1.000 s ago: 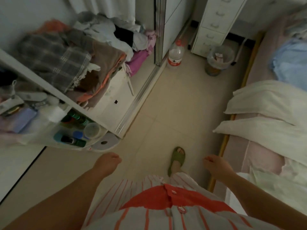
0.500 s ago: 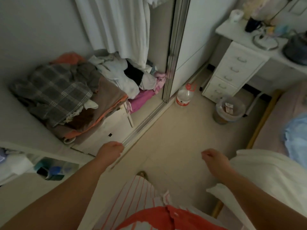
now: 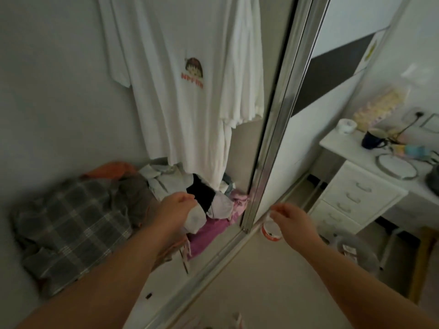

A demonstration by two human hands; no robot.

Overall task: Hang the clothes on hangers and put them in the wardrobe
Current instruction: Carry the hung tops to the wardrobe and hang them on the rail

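The open wardrobe holds a hanging white T-shirt (image 3: 185, 91) with a cartoon print and a second white garment (image 3: 244, 79) beside it. Below them lies a heap of loose clothes: a grey plaid piece (image 3: 71, 224), white and black items (image 3: 202, 193), and pink fabric (image 3: 213, 231). My left hand (image 3: 175, 207) reaches over the heap with loosely bent fingers, just above a white piece, holding nothing. My right hand (image 3: 292, 219) is stretched out near the foot of the sliding door frame (image 3: 273, 138), fingers apart and empty. No hanger bar is in sight.
A plastic bottle (image 3: 270, 230) stands on the floor behind my right hand. A white drawer unit (image 3: 356, 200) with a dark mug (image 3: 373, 138) on top is at the right. A clear waste bin (image 3: 356, 255) sits in front of it.
My view has lifted from the floor and bed up into the wardrobe. Both hands have moved forward and up, the left over the clothes heap, the right toward the door frame.
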